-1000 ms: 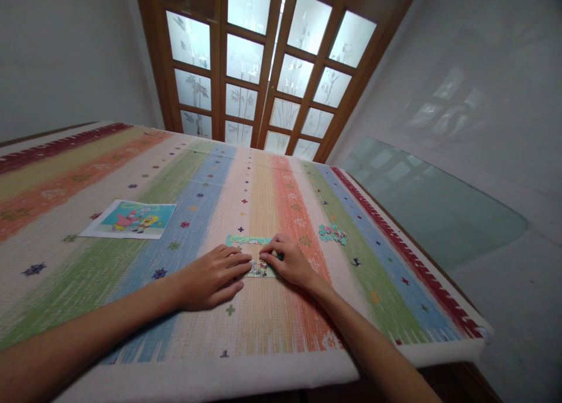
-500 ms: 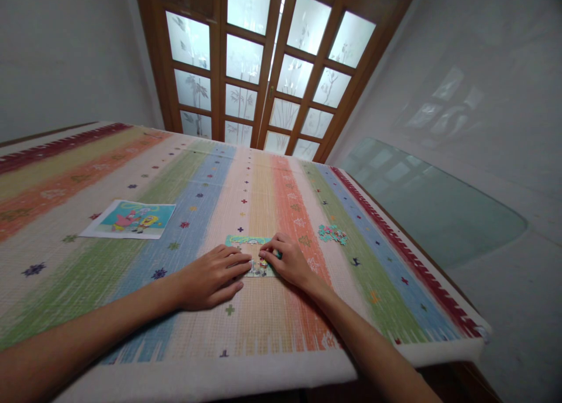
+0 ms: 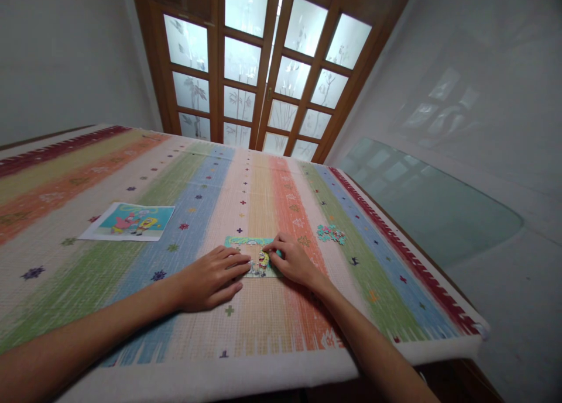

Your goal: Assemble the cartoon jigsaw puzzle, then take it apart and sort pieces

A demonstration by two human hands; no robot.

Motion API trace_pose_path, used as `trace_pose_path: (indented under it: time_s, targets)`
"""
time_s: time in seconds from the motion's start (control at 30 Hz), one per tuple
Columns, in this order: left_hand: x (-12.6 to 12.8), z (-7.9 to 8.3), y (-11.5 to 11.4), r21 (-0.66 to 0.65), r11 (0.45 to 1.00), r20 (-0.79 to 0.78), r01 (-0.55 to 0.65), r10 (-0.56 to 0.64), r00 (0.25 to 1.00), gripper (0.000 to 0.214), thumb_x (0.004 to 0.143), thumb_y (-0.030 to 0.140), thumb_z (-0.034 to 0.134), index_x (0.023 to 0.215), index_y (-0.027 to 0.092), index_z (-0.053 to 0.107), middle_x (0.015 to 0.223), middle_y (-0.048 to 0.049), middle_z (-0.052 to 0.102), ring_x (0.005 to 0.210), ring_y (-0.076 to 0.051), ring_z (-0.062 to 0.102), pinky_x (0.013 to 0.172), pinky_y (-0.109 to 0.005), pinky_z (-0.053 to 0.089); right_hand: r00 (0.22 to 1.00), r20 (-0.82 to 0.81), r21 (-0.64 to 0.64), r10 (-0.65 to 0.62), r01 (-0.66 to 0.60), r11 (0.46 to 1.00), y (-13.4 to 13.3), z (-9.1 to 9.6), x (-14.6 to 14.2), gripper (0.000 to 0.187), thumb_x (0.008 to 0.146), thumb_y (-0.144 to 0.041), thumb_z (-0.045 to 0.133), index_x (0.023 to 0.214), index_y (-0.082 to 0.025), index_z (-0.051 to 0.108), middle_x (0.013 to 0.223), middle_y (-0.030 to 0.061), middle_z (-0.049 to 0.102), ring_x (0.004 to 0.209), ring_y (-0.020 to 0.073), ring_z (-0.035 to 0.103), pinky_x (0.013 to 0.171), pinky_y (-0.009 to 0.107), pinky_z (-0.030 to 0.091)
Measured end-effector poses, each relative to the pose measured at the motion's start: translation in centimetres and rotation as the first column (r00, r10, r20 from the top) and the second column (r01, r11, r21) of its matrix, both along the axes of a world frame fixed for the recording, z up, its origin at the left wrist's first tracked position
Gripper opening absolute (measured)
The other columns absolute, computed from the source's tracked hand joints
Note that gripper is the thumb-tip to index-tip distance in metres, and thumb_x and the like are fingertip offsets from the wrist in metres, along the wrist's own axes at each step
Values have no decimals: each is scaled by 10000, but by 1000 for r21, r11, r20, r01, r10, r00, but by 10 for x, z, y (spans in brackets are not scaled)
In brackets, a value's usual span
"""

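Observation:
A partly assembled jigsaw puzzle (image 3: 258, 268) lies on the striped tablecloth, with a teal strip along its top and a yellow cartoon figure near its right side. Bare cloth shows through its middle. My left hand (image 3: 215, 278) rests palm down at the puzzle's left side, fingers stretched out and tips touching its edge. At the right side, my right hand (image 3: 290, 259) is closed in a pinch, thumb and index finger at a puzzle piece (image 3: 263, 257) by the yellow figure. The hand hides part of the puzzle's right border.
A small pile of loose puzzle pieces (image 3: 331, 234) sits to the right. On the left lies a printed reference picture (image 3: 138, 221) of cartoon characters. The tablecloth (image 3: 197, 338) hangs over the table's near edge. Wooden glass-paned doors (image 3: 259, 69) stand behind the table.
My right fingertips have shifted slightly up and right, uncovering more of the yellow figure. My left hand stays in place. The view has tilted a little.

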State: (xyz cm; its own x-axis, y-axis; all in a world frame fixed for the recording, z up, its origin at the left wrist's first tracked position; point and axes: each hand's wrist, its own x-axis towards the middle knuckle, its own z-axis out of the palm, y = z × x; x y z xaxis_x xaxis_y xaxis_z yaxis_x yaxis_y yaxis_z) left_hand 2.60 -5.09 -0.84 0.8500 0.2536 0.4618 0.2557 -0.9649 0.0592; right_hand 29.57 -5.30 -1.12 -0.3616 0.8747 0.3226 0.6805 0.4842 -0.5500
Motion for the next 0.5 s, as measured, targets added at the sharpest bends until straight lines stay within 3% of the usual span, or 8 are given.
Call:
trace_pose_path:
  time_s: [0.33,0.5]
  targets:
    - [-3,0,0,-6,1000,-2,4,-4,1000,343,1061,281,429,1338,168,598,1307,-126,700,1162,-301,636,1005,-477,505,999,40,24,9,-10,1000,-2,0,2,210,952,-113,574,1029,-167,762,939,56,627,882,184,603,832,321,470]
    - [-4,-3,1,2,1000,-16,5,-5,1000,349,1054,283,451,1358,170,580,1334,-127,686,1180,-301,638,996,-477,511,989,22,125,-147,143,982,13,6,32,213,926,-137,575,1018,-174,763,953,68,642,879,192,618,808,313,475]
